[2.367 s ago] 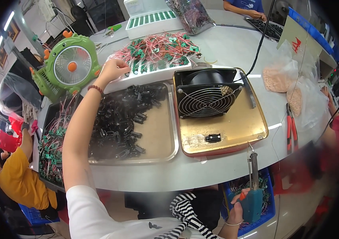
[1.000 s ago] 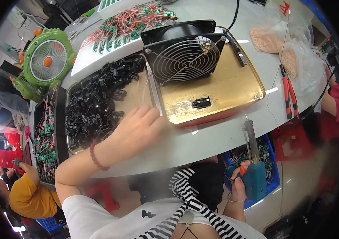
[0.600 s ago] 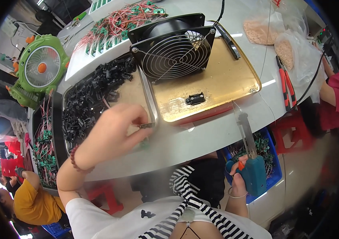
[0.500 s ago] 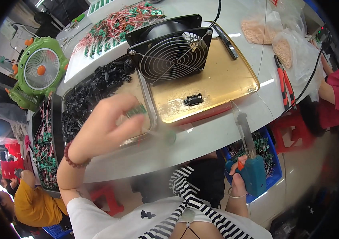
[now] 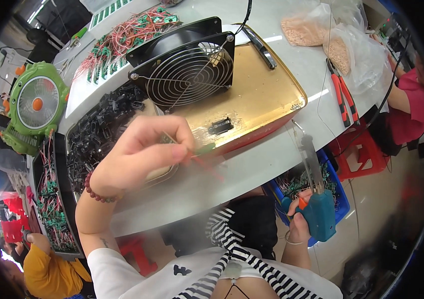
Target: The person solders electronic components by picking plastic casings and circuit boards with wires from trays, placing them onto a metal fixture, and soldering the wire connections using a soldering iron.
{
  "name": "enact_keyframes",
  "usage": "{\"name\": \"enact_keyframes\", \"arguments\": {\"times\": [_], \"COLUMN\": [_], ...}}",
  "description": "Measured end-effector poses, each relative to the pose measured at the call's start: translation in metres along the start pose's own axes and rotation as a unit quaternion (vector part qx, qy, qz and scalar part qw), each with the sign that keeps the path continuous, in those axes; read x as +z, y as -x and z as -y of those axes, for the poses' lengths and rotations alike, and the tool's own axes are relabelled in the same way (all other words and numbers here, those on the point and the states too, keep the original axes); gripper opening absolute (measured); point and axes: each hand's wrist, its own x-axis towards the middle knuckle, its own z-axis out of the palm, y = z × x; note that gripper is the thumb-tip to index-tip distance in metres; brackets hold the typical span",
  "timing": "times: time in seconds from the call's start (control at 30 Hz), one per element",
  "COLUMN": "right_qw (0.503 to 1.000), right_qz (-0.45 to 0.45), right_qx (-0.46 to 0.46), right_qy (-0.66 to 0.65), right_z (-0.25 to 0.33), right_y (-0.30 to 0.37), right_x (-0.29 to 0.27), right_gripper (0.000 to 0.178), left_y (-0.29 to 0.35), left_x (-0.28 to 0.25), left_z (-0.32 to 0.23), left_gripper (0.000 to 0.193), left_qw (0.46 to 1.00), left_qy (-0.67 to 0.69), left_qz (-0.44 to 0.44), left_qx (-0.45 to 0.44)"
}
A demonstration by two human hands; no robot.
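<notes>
My left hand (image 5: pixel 144 152) is closed in a pinch over the front edge of the metal trays. A small green circuit board (image 5: pixel 204 149) with thin red wires, smeared by motion, pokes out from its fingertips. In my right hand (image 5: pixel 299 226) is a teal glue gun (image 5: pixel 320 217) with an orange trigger, its long nozzle pointing up beside the table's edge. One small black plastic housing (image 5: pixel 221 125) lies on the gold tray (image 5: pixel 271 89), between my left hand and a black square fan.
The black fan (image 5: pixel 192 82) with a wire guard stands on the gold tray near a black-handled cutter (image 5: pixel 261 49). Black housings (image 5: pixel 95 132) fill another tray. Red-handled pliers (image 5: pixel 342 94) lie right. A blue bin (image 5: pixel 341 199) holds wired boards. A co-worker's red sleeve (image 5: pixel 415 112) shows far right.
My left hand has moved slightly right with the circuit board, toward the gold tray. The whole view has shifted a little; my right hand still holds the glue gun.
</notes>
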Motion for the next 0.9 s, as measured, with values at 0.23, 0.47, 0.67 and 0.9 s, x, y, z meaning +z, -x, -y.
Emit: {"name": "enact_keyframes", "arguments": {"times": [0.23, 0.47, 0.67, 0.9], "right_qw": [0.996, 0.994, 0.993, 0.998], "right_qz": [0.032, 0.044, 0.081, 0.068], "right_qx": [-0.078, -0.098, -0.084, -0.009], "right_qy": [0.001, 0.022, 0.034, 0.015], "right_z": [-0.004, -0.006, -0.002, 0.003], "right_y": [-0.006, -0.006, -0.008, -0.006], "right_x": [0.000, -0.001, 0.003, 0.014], "right_gripper": [0.050, 0.049, 0.047, 0.060], "left_y": [-0.010, -0.021, -0.023, -0.016], "left_x": [0.009, 0.016, 0.020, 0.016], "left_z": [-0.006, 0.025, 0.029, 0.031], "left_gripper": [0.018, 0.013, 0.008, 0.007], "left_qw": [0.967, 0.931, 0.926, 0.939], "left_qy": [-0.234, -0.339, -0.345, -0.316], "left_qz": [-0.097, -0.133, -0.148, -0.136], "left_qx": [-0.002, 0.013, 0.036, 0.005]}}
